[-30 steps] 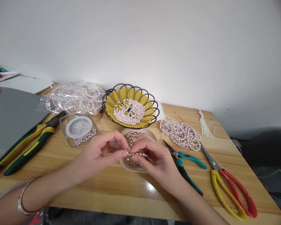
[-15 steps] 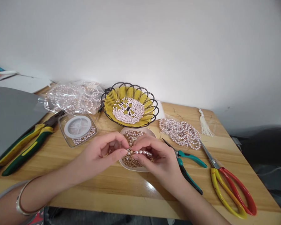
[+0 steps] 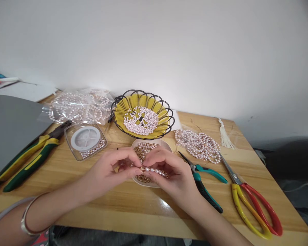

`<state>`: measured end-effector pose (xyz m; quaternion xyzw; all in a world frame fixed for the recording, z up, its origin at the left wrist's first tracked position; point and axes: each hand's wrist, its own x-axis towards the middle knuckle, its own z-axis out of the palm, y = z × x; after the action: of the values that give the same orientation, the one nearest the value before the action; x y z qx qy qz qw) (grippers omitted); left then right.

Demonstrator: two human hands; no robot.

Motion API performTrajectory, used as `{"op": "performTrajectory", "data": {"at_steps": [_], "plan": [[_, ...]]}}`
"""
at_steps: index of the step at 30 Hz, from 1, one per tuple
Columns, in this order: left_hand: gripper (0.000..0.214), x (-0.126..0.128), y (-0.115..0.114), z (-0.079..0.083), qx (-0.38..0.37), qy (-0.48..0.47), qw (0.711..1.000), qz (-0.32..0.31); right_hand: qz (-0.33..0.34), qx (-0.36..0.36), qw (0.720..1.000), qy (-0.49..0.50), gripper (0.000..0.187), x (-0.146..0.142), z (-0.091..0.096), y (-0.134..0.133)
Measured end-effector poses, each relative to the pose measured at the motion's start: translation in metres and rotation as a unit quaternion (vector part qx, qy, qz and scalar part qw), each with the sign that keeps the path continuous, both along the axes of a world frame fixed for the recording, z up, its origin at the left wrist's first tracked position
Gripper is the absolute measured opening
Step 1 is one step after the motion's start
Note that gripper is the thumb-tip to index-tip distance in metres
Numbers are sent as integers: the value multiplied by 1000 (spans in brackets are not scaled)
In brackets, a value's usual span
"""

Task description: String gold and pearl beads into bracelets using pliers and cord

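My left hand (image 3: 110, 171) and my right hand (image 3: 169, 172) meet fingertip to fingertip over a small white dish (image 3: 166, 145) of gold beads. A short strand of pearl beads (image 3: 154, 170) lies across my right fingers, pinched at its left end by my right thumb and forefinger. My left thumb and forefinger pinch close against that same end, on something too small to make out. A silver bangle sits on my left wrist.
Behind the dish stands a yellow wire basket (image 3: 164, 118) of pearls. Bagged pearl strings (image 3: 77, 107) and a clear box with a cord spool (image 3: 85, 139) lie left, beside green-yellow pliers (image 3: 28, 160). Right lie pearl strands (image 3: 199, 145), teal pliers (image 3: 205, 181), red-yellow scissors (image 3: 251, 205), a tassel (image 3: 224, 136).
Both hands stay over the dish; my fingertips have closed tighter together and the pearl strand has shifted slightly in my right fingers.
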<state>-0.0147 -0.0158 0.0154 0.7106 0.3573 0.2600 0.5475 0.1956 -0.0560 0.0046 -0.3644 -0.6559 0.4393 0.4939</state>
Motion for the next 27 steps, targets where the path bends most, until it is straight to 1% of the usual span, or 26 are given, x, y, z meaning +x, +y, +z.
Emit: {"op": "performTrajectory", "data": {"at_steps": [3,7,9,15,23,27], "plan": [[9,-2,0,-2,18,-26,999,5,7,-10,1000,20,20,0,-1,-1],[7,-2,0,-4,35,-58,998,6,23,-67,995,63,10,-2,1,-3],[7,-2,-1,-4,43,-65,997,6,25,-78,994,73,7,-3,3,-4],[7,-2,-1,-5,61,-69,996,4,22,-82,994,75,6,-4,5,-4],[6,0,1,-3,80,-68,994,17,3,-59,998,32,7,-2,6,-3],[7,0,1,-1,86,-62,994,13,4,-72,997,38,7,-3,7,-3]]}}
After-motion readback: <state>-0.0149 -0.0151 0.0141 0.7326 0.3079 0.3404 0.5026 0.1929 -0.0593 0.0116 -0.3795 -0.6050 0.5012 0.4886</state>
